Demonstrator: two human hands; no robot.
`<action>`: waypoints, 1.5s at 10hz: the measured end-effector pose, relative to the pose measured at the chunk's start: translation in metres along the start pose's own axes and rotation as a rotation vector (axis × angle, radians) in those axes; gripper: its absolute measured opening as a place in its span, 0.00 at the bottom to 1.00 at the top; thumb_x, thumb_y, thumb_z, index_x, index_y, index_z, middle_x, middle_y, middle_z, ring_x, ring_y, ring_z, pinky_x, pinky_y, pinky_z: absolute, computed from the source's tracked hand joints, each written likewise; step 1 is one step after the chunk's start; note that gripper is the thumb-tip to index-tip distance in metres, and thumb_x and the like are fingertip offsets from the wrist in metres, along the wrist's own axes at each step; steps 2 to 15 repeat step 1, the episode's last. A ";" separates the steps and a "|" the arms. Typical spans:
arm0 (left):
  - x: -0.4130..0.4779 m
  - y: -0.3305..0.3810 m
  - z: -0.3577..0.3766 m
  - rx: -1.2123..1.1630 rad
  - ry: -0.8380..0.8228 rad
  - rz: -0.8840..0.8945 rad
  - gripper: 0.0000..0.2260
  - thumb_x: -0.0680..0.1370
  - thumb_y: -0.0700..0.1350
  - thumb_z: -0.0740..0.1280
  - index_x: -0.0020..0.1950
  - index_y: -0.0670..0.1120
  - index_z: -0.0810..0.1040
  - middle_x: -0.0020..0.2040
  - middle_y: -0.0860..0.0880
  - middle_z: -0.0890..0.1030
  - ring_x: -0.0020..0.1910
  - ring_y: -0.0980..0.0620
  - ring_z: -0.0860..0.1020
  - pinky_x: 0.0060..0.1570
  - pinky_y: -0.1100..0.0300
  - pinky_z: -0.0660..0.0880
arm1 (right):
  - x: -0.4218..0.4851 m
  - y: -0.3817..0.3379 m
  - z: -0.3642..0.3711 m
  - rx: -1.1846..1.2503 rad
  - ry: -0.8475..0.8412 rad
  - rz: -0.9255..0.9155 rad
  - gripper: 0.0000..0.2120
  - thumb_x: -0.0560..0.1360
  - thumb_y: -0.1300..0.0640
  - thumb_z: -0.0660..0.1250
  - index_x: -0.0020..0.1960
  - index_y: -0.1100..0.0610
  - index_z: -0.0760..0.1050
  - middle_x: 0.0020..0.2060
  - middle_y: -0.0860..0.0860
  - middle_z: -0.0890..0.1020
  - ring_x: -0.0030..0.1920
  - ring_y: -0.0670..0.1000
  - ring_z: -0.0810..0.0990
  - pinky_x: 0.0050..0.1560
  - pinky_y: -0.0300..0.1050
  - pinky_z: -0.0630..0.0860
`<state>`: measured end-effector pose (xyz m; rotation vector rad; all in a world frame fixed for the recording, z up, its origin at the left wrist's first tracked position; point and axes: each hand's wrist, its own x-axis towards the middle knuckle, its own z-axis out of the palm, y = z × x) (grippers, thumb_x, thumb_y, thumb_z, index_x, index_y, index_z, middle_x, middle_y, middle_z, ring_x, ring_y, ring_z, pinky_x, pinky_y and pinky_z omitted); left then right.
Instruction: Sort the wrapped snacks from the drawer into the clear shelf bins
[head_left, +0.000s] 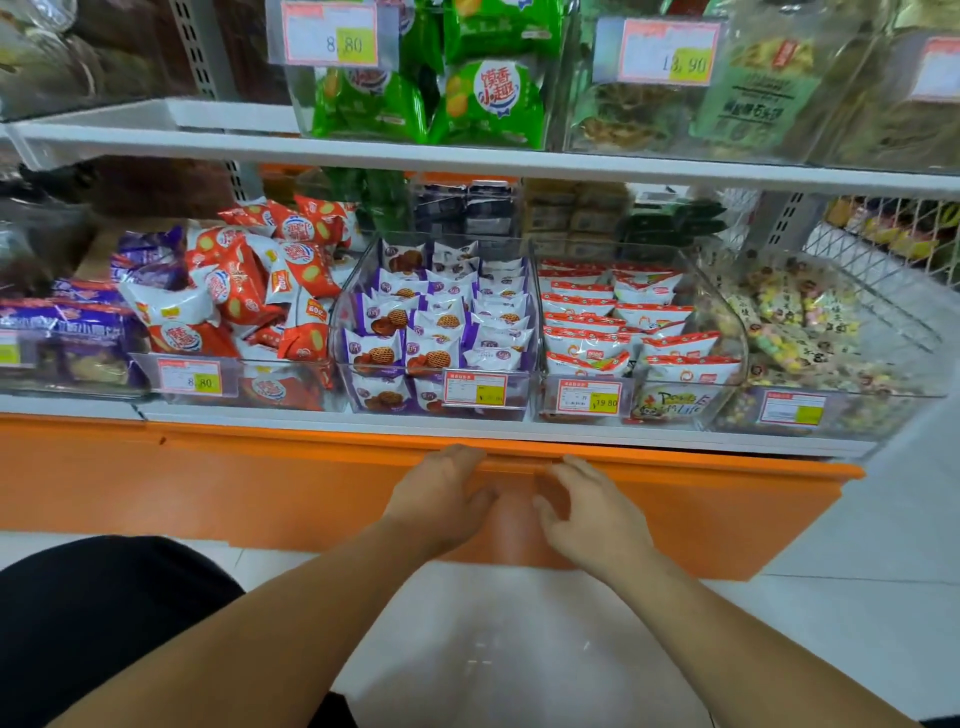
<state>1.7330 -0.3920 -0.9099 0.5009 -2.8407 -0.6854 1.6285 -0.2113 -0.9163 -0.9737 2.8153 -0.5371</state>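
The orange drawer front (260, 483) runs below the bottom shelf and is closed, so no snacks inside it show. My left hand (441, 493) hooks its curled fingers over the drawer's top lip. My right hand (587, 514) is beside it, fingertips touching the same lip and thumb held apart. Above stand clear shelf bins: one with purple-and-white biscuit packs (436, 322), one with red-and-white packs (623, 322), one with orange-red cracker bags (249, 301) and one with small mixed candies (810, 322).
An upper white shelf (467, 161) carries bins of green bags (457, 93) and price tags. A wire basket (883, 234) stands at the right. White floor tiles (857, 571) lie right of the drawer. A dark trouser leg (104, 623) fills the lower left.
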 end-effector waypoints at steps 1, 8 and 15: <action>-0.002 0.014 -0.022 0.011 0.051 0.027 0.22 0.81 0.58 0.67 0.73 0.53 0.74 0.70 0.53 0.77 0.69 0.51 0.73 0.68 0.54 0.72 | 0.001 -0.017 -0.020 0.006 0.056 -0.036 0.21 0.78 0.43 0.64 0.70 0.45 0.74 0.68 0.43 0.76 0.69 0.48 0.73 0.66 0.46 0.74; -0.002 0.014 -0.022 0.011 0.051 0.027 0.22 0.81 0.58 0.67 0.73 0.53 0.74 0.70 0.53 0.77 0.69 0.51 0.73 0.68 0.54 0.72 | 0.001 -0.017 -0.020 0.006 0.056 -0.036 0.21 0.78 0.43 0.64 0.70 0.45 0.74 0.68 0.43 0.76 0.69 0.48 0.73 0.66 0.46 0.74; -0.002 0.014 -0.022 0.011 0.051 0.027 0.22 0.81 0.58 0.67 0.73 0.53 0.74 0.70 0.53 0.77 0.69 0.51 0.73 0.68 0.54 0.72 | 0.001 -0.017 -0.020 0.006 0.056 -0.036 0.21 0.78 0.43 0.64 0.70 0.45 0.74 0.68 0.43 0.76 0.69 0.48 0.73 0.66 0.46 0.74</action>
